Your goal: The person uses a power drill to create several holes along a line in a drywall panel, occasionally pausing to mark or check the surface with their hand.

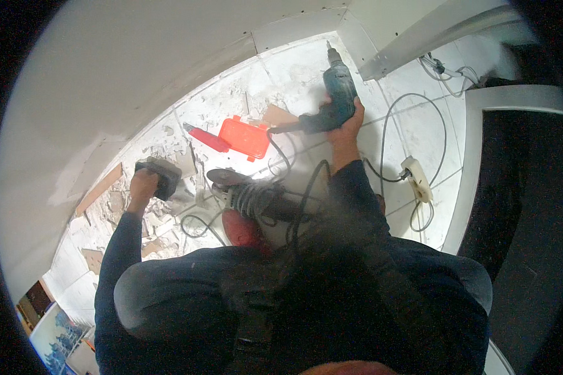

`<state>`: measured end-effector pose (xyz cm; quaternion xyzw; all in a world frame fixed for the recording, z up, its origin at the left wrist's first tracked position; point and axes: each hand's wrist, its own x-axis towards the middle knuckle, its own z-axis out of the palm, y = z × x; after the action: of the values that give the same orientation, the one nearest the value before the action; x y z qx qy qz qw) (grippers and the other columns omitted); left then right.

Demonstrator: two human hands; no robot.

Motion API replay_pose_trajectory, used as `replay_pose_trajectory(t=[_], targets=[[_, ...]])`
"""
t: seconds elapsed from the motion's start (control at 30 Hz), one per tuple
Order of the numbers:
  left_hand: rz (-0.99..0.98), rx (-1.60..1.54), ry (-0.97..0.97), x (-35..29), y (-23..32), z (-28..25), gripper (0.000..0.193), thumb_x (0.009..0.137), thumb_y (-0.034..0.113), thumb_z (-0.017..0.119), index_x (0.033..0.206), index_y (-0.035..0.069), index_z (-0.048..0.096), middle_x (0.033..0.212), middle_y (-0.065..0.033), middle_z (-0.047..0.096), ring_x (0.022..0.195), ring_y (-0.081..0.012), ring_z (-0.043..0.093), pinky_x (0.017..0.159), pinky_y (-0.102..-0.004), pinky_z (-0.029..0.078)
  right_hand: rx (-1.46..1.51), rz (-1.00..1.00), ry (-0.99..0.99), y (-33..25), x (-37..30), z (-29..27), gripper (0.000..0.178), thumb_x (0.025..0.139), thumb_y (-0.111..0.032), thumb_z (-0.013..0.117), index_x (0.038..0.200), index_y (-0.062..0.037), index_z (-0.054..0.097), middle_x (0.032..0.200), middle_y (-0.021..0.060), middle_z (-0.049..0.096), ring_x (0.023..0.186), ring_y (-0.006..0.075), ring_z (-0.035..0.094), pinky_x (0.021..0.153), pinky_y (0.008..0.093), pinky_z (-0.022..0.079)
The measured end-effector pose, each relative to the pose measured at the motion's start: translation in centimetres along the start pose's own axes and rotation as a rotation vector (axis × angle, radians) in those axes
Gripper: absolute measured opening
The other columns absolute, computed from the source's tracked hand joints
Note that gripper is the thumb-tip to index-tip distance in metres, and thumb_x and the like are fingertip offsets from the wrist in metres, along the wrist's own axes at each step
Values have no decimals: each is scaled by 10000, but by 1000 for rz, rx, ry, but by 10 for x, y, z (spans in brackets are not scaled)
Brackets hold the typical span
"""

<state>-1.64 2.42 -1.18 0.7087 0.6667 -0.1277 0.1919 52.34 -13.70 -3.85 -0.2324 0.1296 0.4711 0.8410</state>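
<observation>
My right hand (350, 119) grips the handle of a teal corded power drill (338, 94), its bit pointing up toward the wall corner. My left hand (142, 185) holds a dark block-shaped object (162, 177) low by the wall, over broken tile and rubble. Between my arms an angle grinder (250, 197) with a wound cable lies on the white tiled floor (413, 125). An orange plastic case (245, 137) and a red-handled tool (206, 139) lie beyond it.
A white power strip (418, 179) with grey cables lies at the right. A white wall (137, 69) curves along the left and top. A pale metal profile (419, 40) leans at the upper right. Tile fragments (109, 206) litter the left floor. A dark doorway (519, 175) is at the right.
</observation>
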Motion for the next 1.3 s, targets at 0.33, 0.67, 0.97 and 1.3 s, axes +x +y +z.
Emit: replay_pose_trajectory(t=[0.33, 0.67, 0.97, 1.3], targets=[[286, 195, 83, -44, 42, -56, 202, 791, 212, 577, 837, 22, 628, 789, -226, 653, 794, -380, 658, 683, -473, 507, -154, -3, -10, -12, -11, 9, 441, 877, -414, 517, 1117, -48, 570, 922, 149, 632, 715, 249, 610, 694, 419, 525], [415, -5, -61, -7, 193, -135, 208, 852, 193, 523, 900, -7, 551, 748, -233, 619, 747, -404, 640, 681, -454, 499, -739, 281, -4, -63, -5, 69, 439, 889, -409, 527, 1112, -32, 567, 893, 130, 637, 743, 257, 629, 706, 398, 533], [535, -487, -516, 27, 375, -97, 215, 849, 170, 588, 888, -34, 642, 830, -94, 648, 732, -153, 609, 670, -303, 515, -1036, 415, -37, -154, -68, 106, 387, 901, -341, 581, 1110, -17, 545, 860, 111, 614, 696, 199, 624, 617, 324, 543], [442, -482, -469, 94, 460, 7, 210, 922, 130, 582, 1017, -44, 651, 932, -94, 672, 736, -166, 657, 681, -252, 565, -330, 304, 1, -110, -66, 24, 411, 873, -333, 620, 1100, 4, 558, 844, 126, 640, 667, 238, 648, 615, 371, 564]])
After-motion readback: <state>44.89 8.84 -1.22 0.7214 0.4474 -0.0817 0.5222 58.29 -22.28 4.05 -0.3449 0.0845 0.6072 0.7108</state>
